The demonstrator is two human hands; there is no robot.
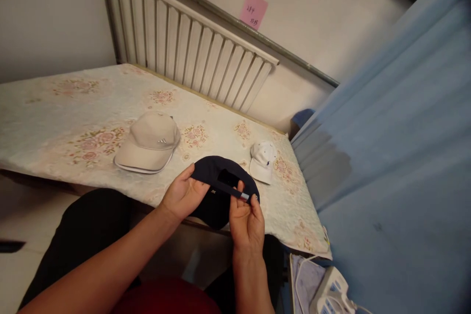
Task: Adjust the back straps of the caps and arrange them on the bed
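Note:
I hold a dark navy cap in the air just over the near edge of the table, its back opening turned toward me. My left hand grips the cap's left side, thumb on top. My right hand pinches the cap's rear adjuster strap near its small metal end. A beige cap lies flat on the flowered tablecloth to the left. A small white cap lies just beyond the navy one, to the right.
A white ribbed radiator runs along the wall behind the table, with a pink sticky note above it. A blue curtain hangs close on the right. A white device with a cord sits low at the right.

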